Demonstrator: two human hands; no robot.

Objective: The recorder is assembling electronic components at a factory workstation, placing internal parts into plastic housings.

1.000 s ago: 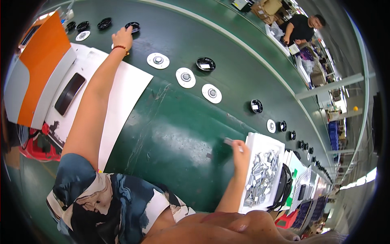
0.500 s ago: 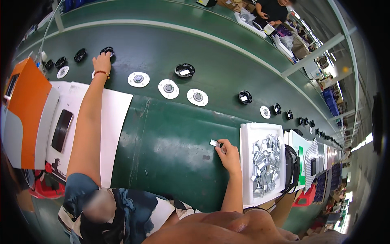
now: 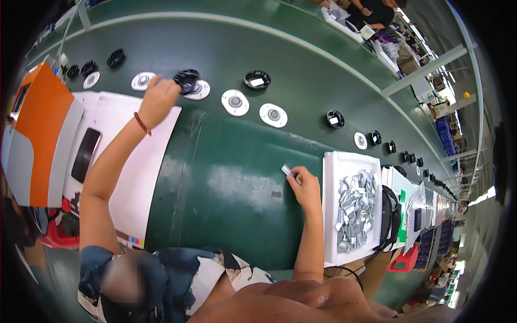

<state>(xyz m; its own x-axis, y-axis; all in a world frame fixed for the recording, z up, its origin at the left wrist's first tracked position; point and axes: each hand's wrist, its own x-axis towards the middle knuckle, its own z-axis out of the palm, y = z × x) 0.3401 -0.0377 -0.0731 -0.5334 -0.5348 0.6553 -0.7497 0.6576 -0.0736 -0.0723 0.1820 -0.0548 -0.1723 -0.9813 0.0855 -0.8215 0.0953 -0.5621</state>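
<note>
My left hand (image 3: 160,101), wearing a reddish-brown bracelet, is closed on a black round housing (image 3: 187,79) at its edge. The housing is lifted and tilted over a white oval plate with a grey round centre (image 3: 199,90), partly hiding it. Between the thumb and fingers of my right hand (image 3: 306,189) is a small silvery piece (image 3: 287,170), pinched above the green work surface (image 3: 231,188). Similar silvery pieces (image 3: 355,210) fill a white foam tray (image 3: 330,215) just right of that hand.
Black housings (image 3: 257,80) and white oval plates (image 3: 235,102) line the green belt (image 3: 301,81) ahead. At left are an orange-and-grey machine (image 3: 40,134) and a black phone-like slab (image 3: 85,155) on a white sheet. A co-worker (image 3: 374,13) is across the belt.
My left hand has raised the black housing from the belt and carried it right and nearer. In my right hand, the silvery piece has turned to a steeper slant. The view has shifted slightly.
</note>
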